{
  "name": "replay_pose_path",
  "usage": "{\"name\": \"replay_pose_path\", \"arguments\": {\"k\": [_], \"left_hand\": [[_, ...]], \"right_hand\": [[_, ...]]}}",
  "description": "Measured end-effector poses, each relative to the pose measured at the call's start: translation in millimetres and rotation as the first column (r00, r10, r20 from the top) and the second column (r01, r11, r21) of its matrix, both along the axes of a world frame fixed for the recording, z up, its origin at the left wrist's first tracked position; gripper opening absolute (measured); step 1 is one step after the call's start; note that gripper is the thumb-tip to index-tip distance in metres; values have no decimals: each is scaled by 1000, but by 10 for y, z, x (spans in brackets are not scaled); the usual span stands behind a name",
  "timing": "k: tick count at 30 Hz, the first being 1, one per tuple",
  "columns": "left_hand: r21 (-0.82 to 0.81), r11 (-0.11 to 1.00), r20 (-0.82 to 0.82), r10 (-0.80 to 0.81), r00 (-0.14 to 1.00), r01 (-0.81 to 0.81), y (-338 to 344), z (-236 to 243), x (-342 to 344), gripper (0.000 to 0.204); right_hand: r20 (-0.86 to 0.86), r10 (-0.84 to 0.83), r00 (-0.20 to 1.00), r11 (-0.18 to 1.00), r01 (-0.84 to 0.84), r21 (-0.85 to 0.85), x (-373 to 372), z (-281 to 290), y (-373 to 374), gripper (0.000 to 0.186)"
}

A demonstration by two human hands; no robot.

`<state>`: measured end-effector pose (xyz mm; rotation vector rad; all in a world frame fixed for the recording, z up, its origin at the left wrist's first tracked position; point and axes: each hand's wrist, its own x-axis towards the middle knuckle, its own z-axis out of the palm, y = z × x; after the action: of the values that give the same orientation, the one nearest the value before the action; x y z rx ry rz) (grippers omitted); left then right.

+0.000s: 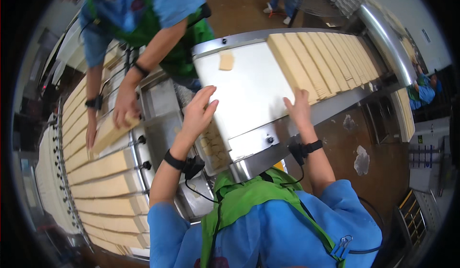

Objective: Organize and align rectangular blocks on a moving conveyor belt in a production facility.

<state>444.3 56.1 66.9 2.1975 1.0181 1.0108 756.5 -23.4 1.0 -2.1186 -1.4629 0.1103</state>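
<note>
The left hand (200,110) is open and empty at the left edge of a flat white conveyor belt (249,93), fingers raised and thumb apart. The right hand (299,109) is open too, its fingertips at the near end of the closest pale-yellow rectangular slab (283,59); whether they touch it cannot be told. Similar slabs (338,57) stand side by side to its right. A small pale-yellow square piece (226,62) lies near the belt's far edge. At left, a co-worker's hands (125,106) hold another long pale-yellow slab (111,136).
</note>
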Motion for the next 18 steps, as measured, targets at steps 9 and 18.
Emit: {"name": "replay_pose_path", "arguments": {"k": [9,18], "left_hand": [[58,994,-179,-85,980,97,1545,-850,2435,40],[-34,988,-575,103,812,-150,2466,-1185,3408,46]], "right_hand": [[24,-98,995,948,101,-302,1006,-350,240,63],[11,7,1000,976,-4,-216,1006,-396,184,64]]}}
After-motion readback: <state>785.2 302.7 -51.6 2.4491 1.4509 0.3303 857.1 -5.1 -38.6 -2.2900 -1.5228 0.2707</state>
